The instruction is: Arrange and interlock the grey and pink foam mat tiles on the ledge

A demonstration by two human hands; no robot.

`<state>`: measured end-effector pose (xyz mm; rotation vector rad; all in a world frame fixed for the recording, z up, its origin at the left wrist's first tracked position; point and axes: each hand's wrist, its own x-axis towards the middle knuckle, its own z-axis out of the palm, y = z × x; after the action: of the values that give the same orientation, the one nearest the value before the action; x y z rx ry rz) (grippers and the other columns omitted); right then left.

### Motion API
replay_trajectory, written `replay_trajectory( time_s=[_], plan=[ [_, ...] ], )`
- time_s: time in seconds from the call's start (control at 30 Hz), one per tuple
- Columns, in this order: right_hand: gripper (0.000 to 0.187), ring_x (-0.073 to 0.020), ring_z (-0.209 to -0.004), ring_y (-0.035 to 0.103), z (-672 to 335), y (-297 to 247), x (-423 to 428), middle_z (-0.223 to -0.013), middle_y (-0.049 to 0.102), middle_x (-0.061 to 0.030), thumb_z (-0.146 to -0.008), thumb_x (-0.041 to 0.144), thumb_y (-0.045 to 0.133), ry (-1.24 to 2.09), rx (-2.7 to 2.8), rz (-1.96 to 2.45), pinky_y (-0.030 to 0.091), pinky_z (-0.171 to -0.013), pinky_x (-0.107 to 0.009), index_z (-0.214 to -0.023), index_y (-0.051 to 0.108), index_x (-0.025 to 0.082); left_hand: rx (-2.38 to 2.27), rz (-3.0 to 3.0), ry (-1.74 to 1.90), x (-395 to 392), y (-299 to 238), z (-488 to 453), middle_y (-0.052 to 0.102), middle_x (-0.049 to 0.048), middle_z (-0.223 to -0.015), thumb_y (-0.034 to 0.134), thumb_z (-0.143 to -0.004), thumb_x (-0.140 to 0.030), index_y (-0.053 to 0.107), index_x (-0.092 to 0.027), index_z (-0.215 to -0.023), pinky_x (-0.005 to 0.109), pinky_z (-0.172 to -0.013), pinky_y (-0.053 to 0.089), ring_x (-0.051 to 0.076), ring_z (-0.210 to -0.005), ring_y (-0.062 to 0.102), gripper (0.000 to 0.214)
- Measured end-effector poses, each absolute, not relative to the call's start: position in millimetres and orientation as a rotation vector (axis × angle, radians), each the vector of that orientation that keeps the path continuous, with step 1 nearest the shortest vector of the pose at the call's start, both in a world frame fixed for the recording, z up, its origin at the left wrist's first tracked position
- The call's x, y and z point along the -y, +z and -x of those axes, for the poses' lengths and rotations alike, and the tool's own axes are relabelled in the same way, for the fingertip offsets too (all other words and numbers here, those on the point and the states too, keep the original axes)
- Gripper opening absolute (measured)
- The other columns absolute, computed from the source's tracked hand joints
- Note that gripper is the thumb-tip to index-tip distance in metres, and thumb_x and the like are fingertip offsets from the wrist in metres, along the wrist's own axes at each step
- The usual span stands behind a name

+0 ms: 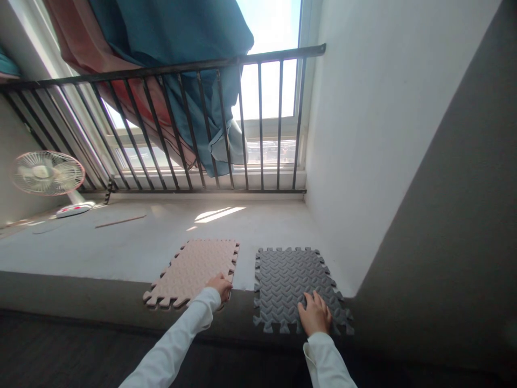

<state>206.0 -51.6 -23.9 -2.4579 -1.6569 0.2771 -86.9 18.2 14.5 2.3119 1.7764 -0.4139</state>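
Two foam puzzle mats lie side by side on a pale ledge. My left hand (220, 285) rests on the near right corner of the pink mat (194, 269), fingers curled over its edge as if gripping it. My right hand (315, 315) lies flat with fingers spread on the near part of the grey mat (288, 277), which sits by the white wall. A narrow strip of bare ledge separates the two mats. Both arms wear white sleeves.
A black metal railing (189, 70) runs along the window at the back of the ledge (133, 242). Teal and red curtains (173, 32) hang over it. A small fan (46, 172) stands at far left. A white wall (383, 134) closes the right side.
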Motion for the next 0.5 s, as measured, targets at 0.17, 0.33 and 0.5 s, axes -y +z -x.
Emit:
replay_trajectory(
  time_s=[0.17, 0.33, 0.5],
  plan=[
    [0.043, -0.021, -0.122, 0.034, -207, -23, 52, -0.133, 0.04, -0.0087, -0.077, 0.03, 0.04, 0.31, 1.662, 2.456, 0.026, -0.098, -0.036, -0.116, 0.053, 0.021, -1.755, -2.288, -0.598, -16, 32, 73, 0.062, 0.0075, -0.103, 0.059, -0.061, -0.018, 0.064, -0.026, -0.097, 0.041, -0.086, 0.04, 0.027, -0.107, 0.047, 0.037],
    [0.043, -0.0204, -0.122, 0.033, -207, -23, 52, -0.133, 0.039, -0.0077, -0.077, 0.03, 0.039, 0.321, 1.652, 2.455, 0.025, -0.099, -0.037, -0.116, 0.052, 0.021, -1.745, -2.338, -0.652, -11, 39, 63, 0.063, 0.0131, -0.104, 0.051, -0.066, -0.011, 0.063, -0.019, -0.099, 0.045, -0.087, 0.039, 0.028, -0.112, 0.043, 0.036],
    [0.043, -0.0206, -0.122, 0.033, -207, -25, 52, -0.133, 0.039, -0.0075, -0.076, 0.03, 0.04, 0.32, 1.645, 2.453, 0.024, -0.099, -0.038, -0.116, 0.053, 0.022, -1.73, -2.377, -0.615, -10, 36, 66, 0.064, 0.0131, -0.1, 0.047, -0.069, -0.009, 0.064, -0.02, -0.098, 0.043, -0.085, 0.04, 0.027, -0.111, 0.045, 0.035]
  ],
)
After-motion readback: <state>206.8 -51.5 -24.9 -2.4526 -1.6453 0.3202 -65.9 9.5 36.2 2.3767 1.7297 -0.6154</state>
